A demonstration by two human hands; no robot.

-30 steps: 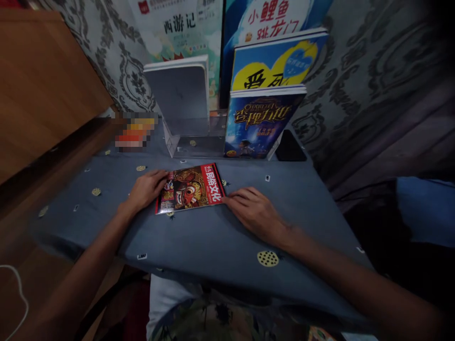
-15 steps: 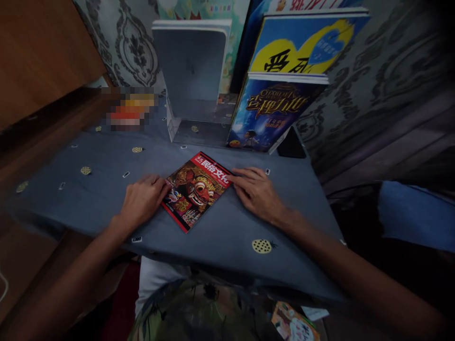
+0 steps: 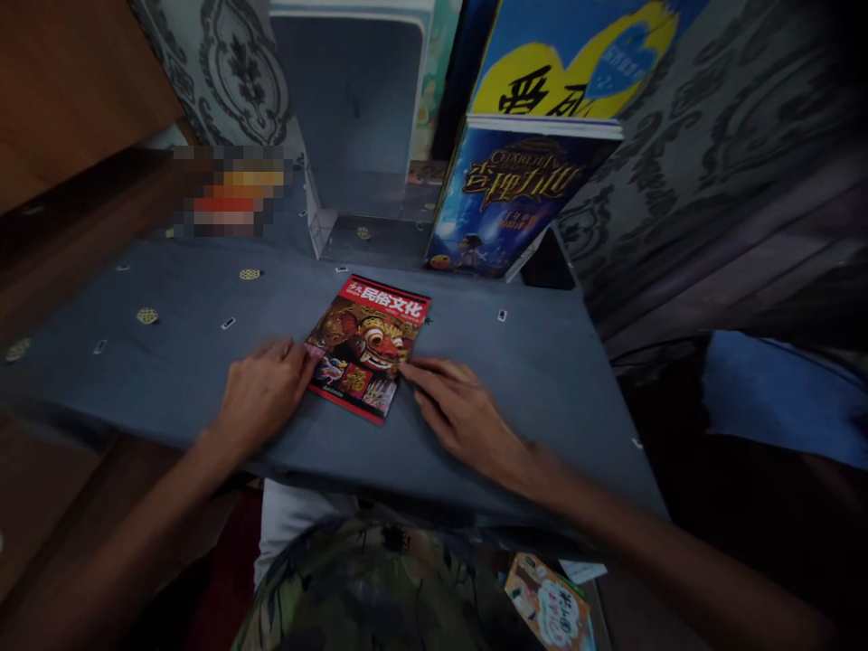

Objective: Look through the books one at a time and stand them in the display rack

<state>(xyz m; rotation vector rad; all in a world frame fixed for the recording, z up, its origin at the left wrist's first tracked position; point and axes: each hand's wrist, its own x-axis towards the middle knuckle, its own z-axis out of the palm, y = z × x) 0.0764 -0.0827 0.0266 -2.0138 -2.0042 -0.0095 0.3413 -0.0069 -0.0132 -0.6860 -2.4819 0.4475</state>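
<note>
A small book [image 3: 370, 339] with a red and black cover and a red mask picture lies flat on the cloth-covered table, slightly tilted. My left hand [image 3: 268, 384] is at its lower left edge, fingers curled in and thumb side pressed on the cover; the undersides of the fingers are hidden. At the right edge, my right hand [image 3: 461, 411] rests with its fingers stretched out, the index fingertip touching the cover's rim.
Behind the book stands a clear stand [image 3: 316, 226] with a grey panel. Beside it a blue book [image 3: 515, 199] stands before a blue-and-yellow book [image 3: 576, 63]. A dark flat object [image 3: 551, 262] lies at right. An orange book [image 3: 552, 601] shows below the table edge.
The book has turned counterclockwise and now sits straighter. My right hand has slid from its upper right corner down along the right edge. The view has shifted slightly.
</note>
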